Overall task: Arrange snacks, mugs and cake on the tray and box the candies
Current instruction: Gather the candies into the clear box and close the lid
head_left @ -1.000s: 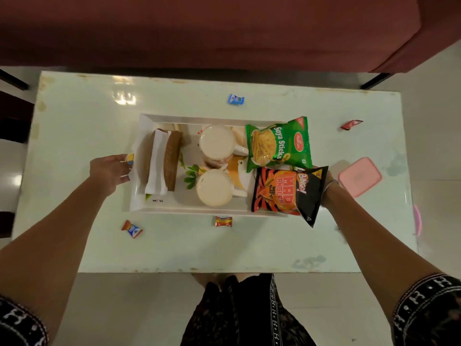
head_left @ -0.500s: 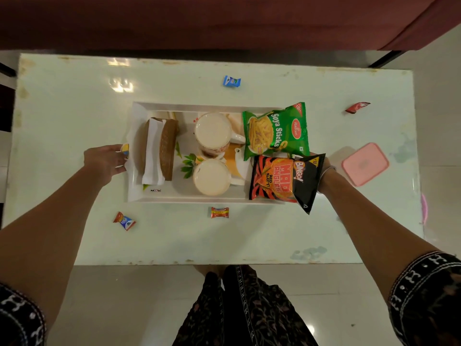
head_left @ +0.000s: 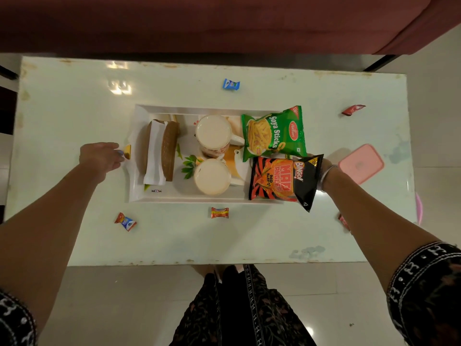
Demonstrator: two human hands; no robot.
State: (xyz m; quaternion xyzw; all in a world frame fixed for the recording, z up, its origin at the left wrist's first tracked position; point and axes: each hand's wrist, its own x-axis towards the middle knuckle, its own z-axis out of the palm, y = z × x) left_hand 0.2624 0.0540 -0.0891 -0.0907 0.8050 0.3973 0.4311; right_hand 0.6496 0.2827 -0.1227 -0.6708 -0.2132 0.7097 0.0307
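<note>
A white tray [head_left: 189,199] sits mid-table. It carries a brown cake [head_left: 169,151] in white paper, two full mugs [head_left: 213,132] [head_left: 212,176], a green Soya Sticks packet [head_left: 274,133] and a black-orange Bingo packet [head_left: 282,181]. My left hand [head_left: 101,158] curls at the tray's left rim, with a yellow candy [head_left: 127,151] at its fingertips. Only the wrist of my right hand [head_left: 326,173] shows at the tray's right end; the Bingo packet hides its fingers. A closed pink candy box [head_left: 361,163] lies to the right.
Loose candies lie on the white table: blue [head_left: 231,84] behind the tray, red [head_left: 353,109] far right, orange-red [head_left: 219,212] and red-blue [head_left: 125,221] in front. A maroon sofa [head_left: 224,21] stands beyond the table. My legs are at the near edge.
Only the camera view has shifted slightly. Both hands stay at the tray's ends, and the tray keeps its place among the candies.
</note>
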